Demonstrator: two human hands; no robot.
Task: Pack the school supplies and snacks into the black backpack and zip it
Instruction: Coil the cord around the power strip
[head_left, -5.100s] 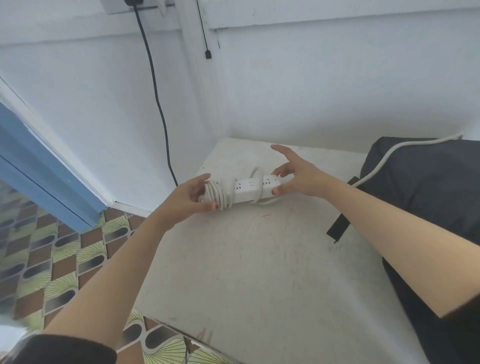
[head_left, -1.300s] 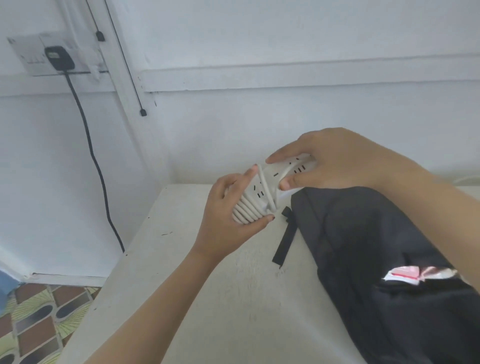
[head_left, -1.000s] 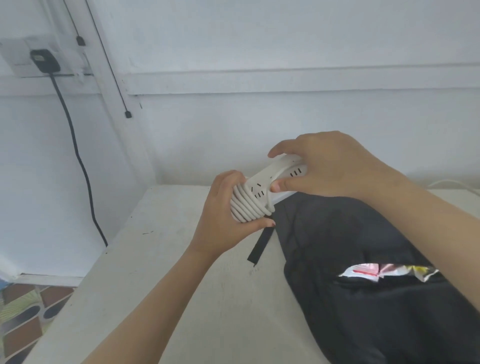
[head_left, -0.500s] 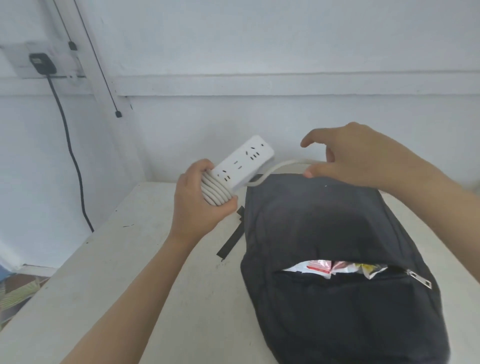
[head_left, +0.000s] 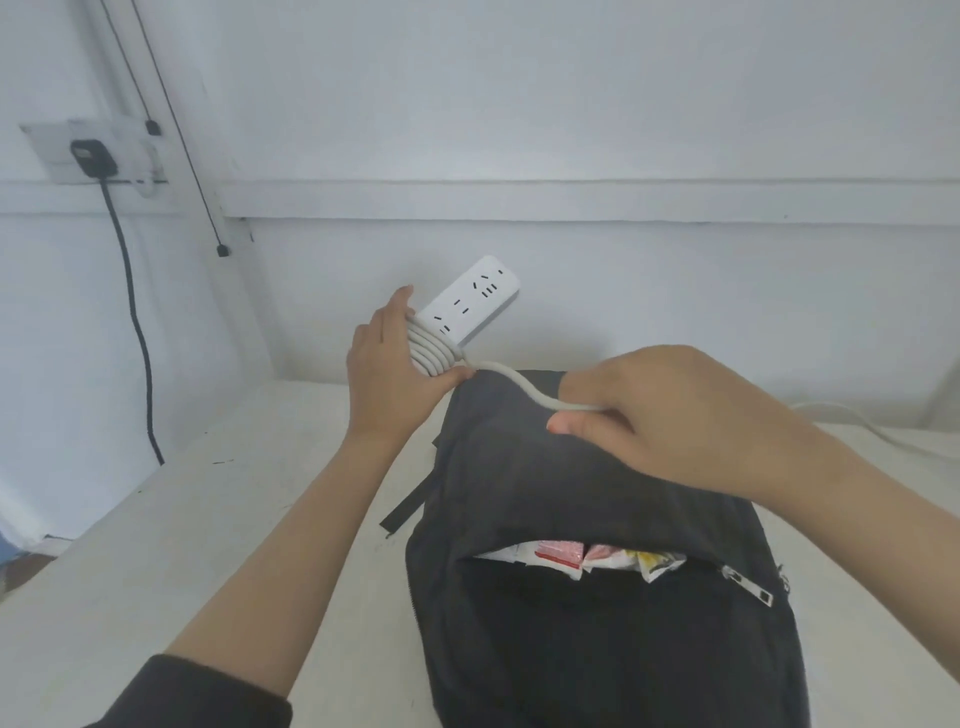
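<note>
Lying on the table (head_left: 156, 545), the black backpack (head_left: 571, 467) shows snack packets (head_left: 582, 555) through its open zipper (head_left: 748, 584); left hand (head_left: 387, 374) grips a power strip (head_left: 470, 301), right hand (head_left: 670, 410) pinches its cord (head_left: 524, 387).

You'll read nothing here: print on the snack packets (head_left: 563, 553) poking from the open pocket of the backpack (head_left: 545, 467) is too blurred, and the power strip (head_left: 470, 304) shows only socket slots.

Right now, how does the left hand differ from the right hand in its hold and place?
The left hand grips the power strip around its wound coils; the right hand pinches only the loose cord. The left hand is higher, by the black backpack's far edge; the right hand is lower, over it. Both hold parts of one white strip.
</note>
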